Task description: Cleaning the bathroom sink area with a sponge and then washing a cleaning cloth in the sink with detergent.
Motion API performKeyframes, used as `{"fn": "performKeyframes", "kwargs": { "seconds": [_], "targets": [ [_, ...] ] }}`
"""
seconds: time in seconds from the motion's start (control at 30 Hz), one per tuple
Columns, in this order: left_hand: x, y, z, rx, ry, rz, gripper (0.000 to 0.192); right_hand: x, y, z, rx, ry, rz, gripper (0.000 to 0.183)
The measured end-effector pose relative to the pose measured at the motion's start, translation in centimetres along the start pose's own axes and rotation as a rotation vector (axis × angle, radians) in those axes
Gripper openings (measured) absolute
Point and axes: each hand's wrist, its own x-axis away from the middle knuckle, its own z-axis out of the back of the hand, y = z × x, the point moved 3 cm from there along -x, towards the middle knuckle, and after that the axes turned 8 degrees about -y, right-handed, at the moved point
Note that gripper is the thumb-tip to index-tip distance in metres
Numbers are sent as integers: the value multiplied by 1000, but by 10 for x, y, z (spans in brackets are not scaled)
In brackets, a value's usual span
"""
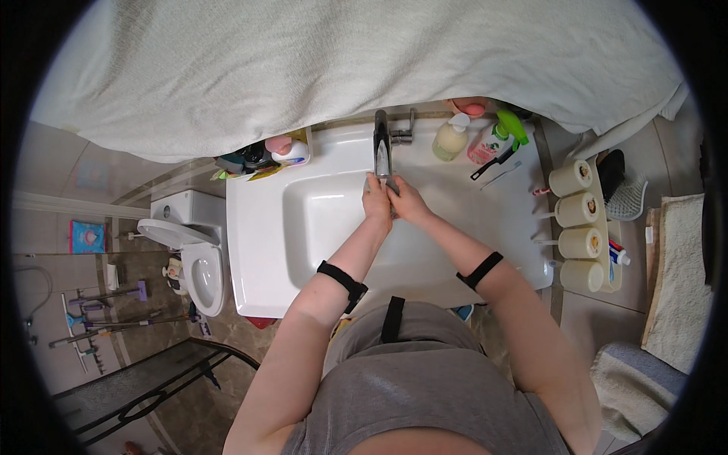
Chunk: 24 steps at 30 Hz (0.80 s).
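Note:
My left hand (375,198) and my right hand (408,199) are close together under the spout of a chrome faucet (382,142). A thin stream of water (383,183) runs down between them. Both hands grip a small greyish item (393,211), probably a cloth; my fingers hide most of it. Below them is the basin of a white washbasin (256,250). The faucet's lever (412,122) stands at the right of the spout.
A pump bottle (451,136), a green-topped spray bottle (490,142), a black-handled brush (493,162) and a toothbrush (501,175) occupy the right ledge. Toiletries (290,151) fill a back-left container. Several cups (577,210) hang at right. A white towel (364,62) drapes behind; a toilet (203,273) stands left.

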Motion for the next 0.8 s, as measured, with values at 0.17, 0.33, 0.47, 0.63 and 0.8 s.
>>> {"fn": "performKeyframes", "kwargs": {
  "seconds": [0.17,0.33,0.47,0.63,0.8],
  "targets": [
    [1,-7,0,423,-179,-47,35,30,-15,-10,52,276,53,39],
    [-5,-5,8,508,-154,-6,26,37,-43,-9,11,283,15,37],
    [6,-4,1,459,-43,-6,24,37,-38,-7,68,215,-148,37],
    [13,-17,17,305,-35,38,45,35,-32,-9,160,88,-264,47],
    [38,-6,-1,85,-145,303,64,35,-17,-17,311,312,-41,54]
  ]
}}
